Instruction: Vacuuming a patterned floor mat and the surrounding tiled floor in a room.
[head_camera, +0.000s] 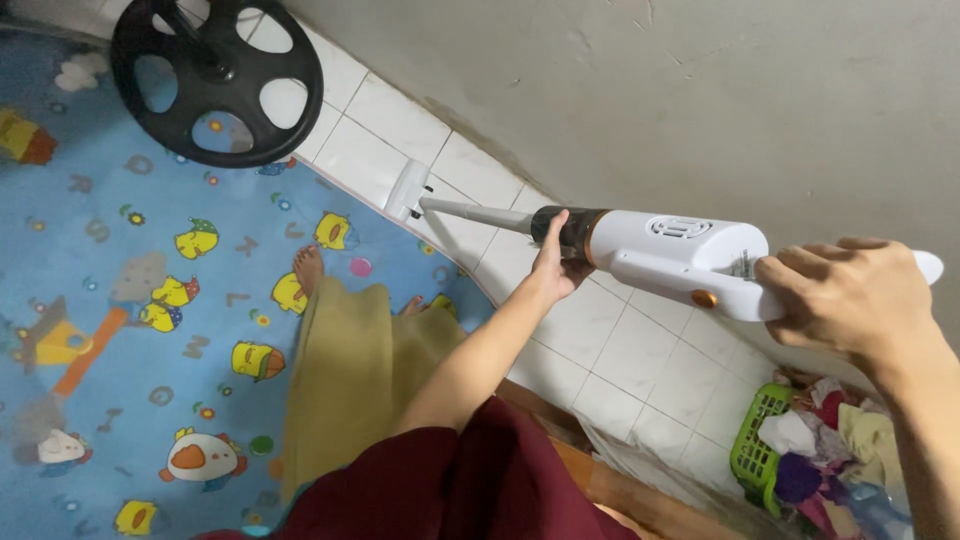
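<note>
Both hands gripped a white stick vacuum (670, 255) held level above the tiled floor (640, 350). Fingers of the right hand (850, 300) were curled tightly around the handle end at the near right. With its arm stretched forward, the left hand (555, 265) wrapped around the dark collar where the body met the thin metal tube. That tube ran left to a small white nozzle (405, 190) at the edge of a blue cartoon play mat (150, 300). A green laundry basket (752, 445) sat at the lower right.
</note>
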